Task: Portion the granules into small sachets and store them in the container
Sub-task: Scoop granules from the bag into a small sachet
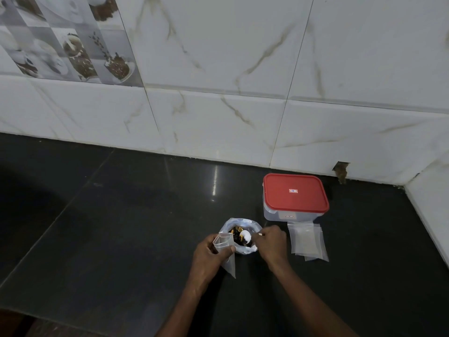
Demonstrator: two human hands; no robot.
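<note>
An open plastic bag (pixel 247 249) of dark and orange granules (pixel 237 235) stands on the black counter. My left hand (pixel 210 256) grips a small clear sachet (pixel 224 250), mouth open, just left of the bag. My right hand (pixel 269 243) pinches the handle of a white spoon (pixel 246 235), whose bowl sits in the granules. Behind to the right stands a clear container (pixel 274 212) with a red lid (pixel 295 193), closed. A stack of empty clear sachets (pixel 307 242) lies flat in front of the container.
The black counter (pixel 121 215) stretches wide to the left and front. A white marble-tiled wall (pixel 218 117) runs along the back and turns at the right corner (pixel 427 195). The counter's front edge (pixel 14 310) shows at lower left.
</note>
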